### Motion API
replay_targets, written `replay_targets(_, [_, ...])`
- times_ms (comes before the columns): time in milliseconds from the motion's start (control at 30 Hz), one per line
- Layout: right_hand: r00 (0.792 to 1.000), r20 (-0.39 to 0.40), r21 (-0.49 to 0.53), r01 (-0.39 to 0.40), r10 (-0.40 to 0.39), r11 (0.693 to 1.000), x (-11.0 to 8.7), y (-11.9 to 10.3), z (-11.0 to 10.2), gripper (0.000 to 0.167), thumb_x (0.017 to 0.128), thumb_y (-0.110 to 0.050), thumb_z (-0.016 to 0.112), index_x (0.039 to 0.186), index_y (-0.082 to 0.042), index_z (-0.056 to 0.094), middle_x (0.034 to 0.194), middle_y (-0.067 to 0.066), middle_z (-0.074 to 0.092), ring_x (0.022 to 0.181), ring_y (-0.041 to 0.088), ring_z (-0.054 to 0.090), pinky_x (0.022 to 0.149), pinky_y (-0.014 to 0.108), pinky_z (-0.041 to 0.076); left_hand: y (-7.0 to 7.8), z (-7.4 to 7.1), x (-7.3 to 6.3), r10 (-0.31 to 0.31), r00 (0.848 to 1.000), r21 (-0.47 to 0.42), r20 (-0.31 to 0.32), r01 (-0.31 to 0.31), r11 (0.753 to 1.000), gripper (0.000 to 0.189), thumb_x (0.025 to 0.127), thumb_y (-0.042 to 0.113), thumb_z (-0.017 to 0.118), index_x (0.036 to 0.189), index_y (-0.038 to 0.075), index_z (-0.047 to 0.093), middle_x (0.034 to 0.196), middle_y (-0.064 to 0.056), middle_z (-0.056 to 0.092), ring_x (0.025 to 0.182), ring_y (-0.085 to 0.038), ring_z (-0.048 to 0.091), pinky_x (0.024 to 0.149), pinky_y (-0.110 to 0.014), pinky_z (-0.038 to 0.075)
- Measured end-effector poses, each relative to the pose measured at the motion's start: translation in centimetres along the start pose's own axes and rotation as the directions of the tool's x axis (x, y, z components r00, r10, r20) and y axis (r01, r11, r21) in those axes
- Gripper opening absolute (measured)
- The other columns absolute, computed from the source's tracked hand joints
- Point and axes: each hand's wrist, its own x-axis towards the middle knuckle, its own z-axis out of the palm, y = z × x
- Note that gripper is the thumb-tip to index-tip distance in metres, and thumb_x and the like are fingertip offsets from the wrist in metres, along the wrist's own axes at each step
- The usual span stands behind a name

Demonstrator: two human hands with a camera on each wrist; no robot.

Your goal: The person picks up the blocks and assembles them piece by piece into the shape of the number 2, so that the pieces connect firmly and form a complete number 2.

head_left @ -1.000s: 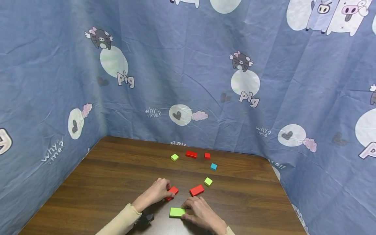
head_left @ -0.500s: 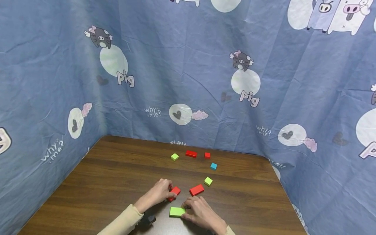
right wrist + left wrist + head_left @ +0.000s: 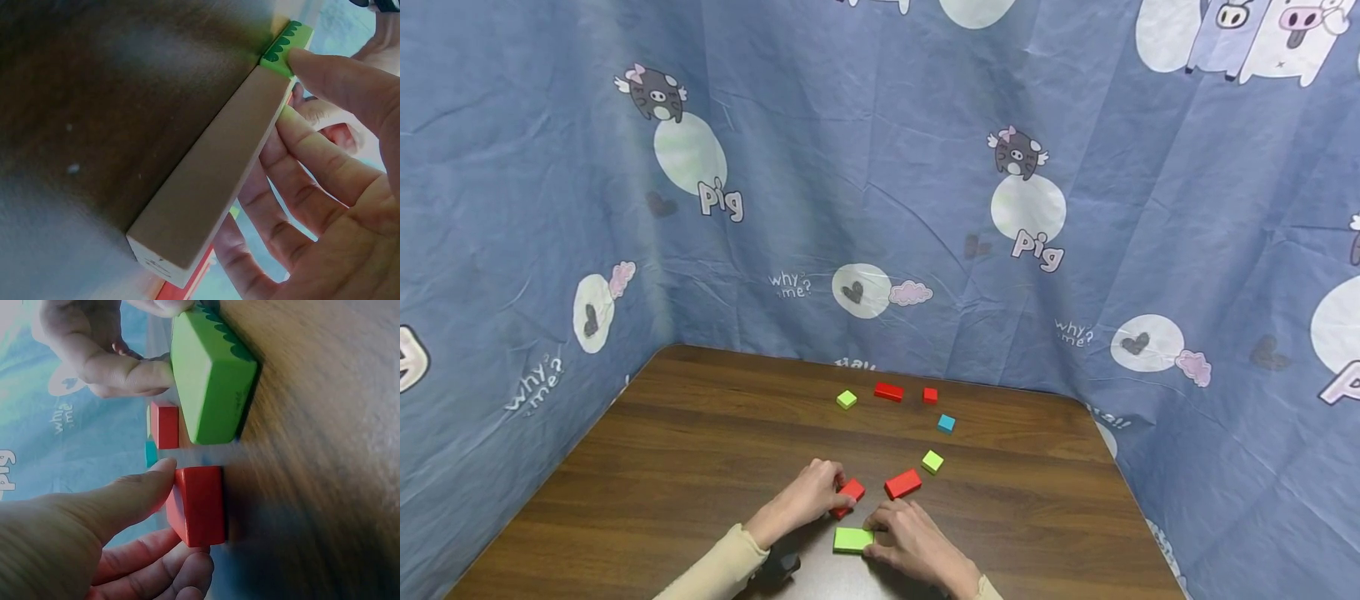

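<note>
My left hand (image 3: 811, 497) holds a red rectangular block (image 3: 852, 490) between thumb and fingers, low over the table. In the left wrist view the thumb lies on one side of this red block (image 3: 203, 506) and the fingertips on the other. My right hand (image 3: 916, 543) pinches the right end of a bright green rectangular block (image 3: 852, 540). Dark green scallops mark one side of that green block (image 3: 215, 378). The two blocks stand close but apart. In the right wrist view a long tan-sided block (image 3: 200, 162) with a white end adjoins the green one; the hand hides it from the head view.
Another red block (image 3: 902, 484) and a light green cube (image 3: 932, 462) lie beyond my right hand. Farther back are a blue cube (image 3: 946, 424), a red cube (image 3: 930, 395), a long red block (image 3: 889, 392) and a green cube (image 3: 847, 399). A blue printed cloth (image 3: 880, 208) hangs behind the wooden table.
My left hand has slid slightly to the right and nearer, carrying the red block toward the green one. The right hand and green block stay in place.
</note>
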Motion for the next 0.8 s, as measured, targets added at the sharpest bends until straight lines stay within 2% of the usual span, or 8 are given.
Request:
replay_targets(233, [0.999, -0.026, -0.015, 0.021, -0.021, 1.0, 0.0, 0.0, 0.1, 0.022, 0.083, -0.038, 0.073, 0.099, -0.022, 0.068, 0.092, -0.016, 0.064, 0.091, -0.001, 0.056, 0.083, 0.028, 0.046, 0.3, 0.1, -0.3, -0.007, 1.0, -0.01, 0.01, 0.007, 1.0, 0.028, 0.073, 0.021, 0.082, 0.082, 0.001, 0.065, 0.069, 0.001, 0.059, 0.057, -0.007, 0.045, 0.05, -0.022, 0.037])
replay_targets(567, [0.998, -0.041, -0.014, 0.051, -0.052, 0.999, -0.1, 0.0, 0.0, 0.022, 0.084, -0.037, 0.073, 0.098, -0.021, 0.068, 0.09, -0.015, 0.064, 0.086, -0.003, 0.054, 0.078, 0.025, 0.046, 0.5, 0.2, -1.0, -0.013, 1.0, -0.004, 0.016, 0.013, 1.0, 0.027, 0.074, 0.021, 0.082, 0.082, 0.002, 0.065, 0.069, 0.001, 0.058, 0.056, -0.006, 0.044, 0.048, -0.021, 0.035])
replay_targets(800, [1.0, -0.001, 0.008, -0.008, 0.008, 1.0, -0.1, -0.1, -0.1, 0.022, 0.083, -0.038, 0.073, 0.098, -0.023, 0.068, 0.092, -0.015, 0.063, 0.087, -0.004, 0.053, 0.079, 0.028, 0.045, 0.7, 0.2, -1.3, -0.028, 0.999, -0.033, 0.036, 0.029, 0.999, 0.027, 0.074, 0.022, 0.082, 0.081, 0.003, 0.064, 0.062, 0.007, 0.05, 0.052, -0.004, 0.041, 0.046, -0.02, 0.032])
